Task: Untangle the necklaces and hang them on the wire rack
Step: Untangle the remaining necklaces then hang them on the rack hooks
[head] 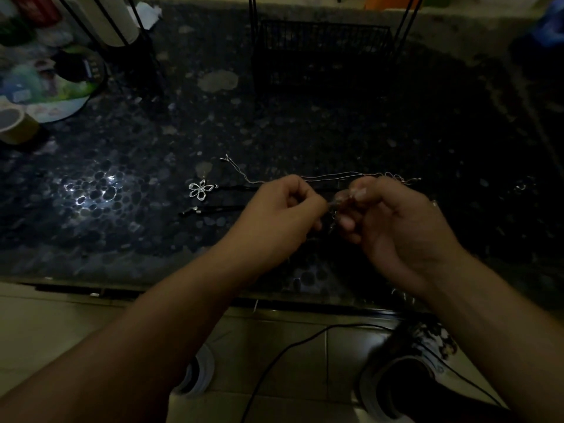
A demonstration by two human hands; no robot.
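Floor: pale tiles along the bottom of the frame; one black cable (293, 346) loops across them; two shoes, one at lower centre (198, 374), one at lower right (393, 389), both partly hidden behind the forearms
Hands: two, side by side at the centre of the frame, over the near half of the table
Left hand (283, 206): fingers curled, thumb and forefinger pinching a tangle of chain (332, 206) that sits between the two hands
Right hand (387, 215): fingers curled narrow, fingertips pinching the same tangle from the other side; the tangle is small, dim and blurred, so the number of strands in it cannot be told
Table (128, 239): dark, speckled, glossy; one bright glare patch at centre left
Silver chain (332, 175): thin, running from a clasp end left of centre, behind the hands, to a small kink at centre right; whether it is one strand or two is hard to tell
Flower pendant (200, 189): one, silver, five open petals, lying flat left of the hands on a black cord (238, 187); a second black cord (219, 208) lies just below it; both run under the left hand
Wire rack (323, 56): one, black, at upper centre, well beyond the hands; its top is cut off by the frame; nothing can be made out hanging on it in the dark
Far left: one roll of tape (15, 125) and a blurred heap of packets (45, 83), too soft to count
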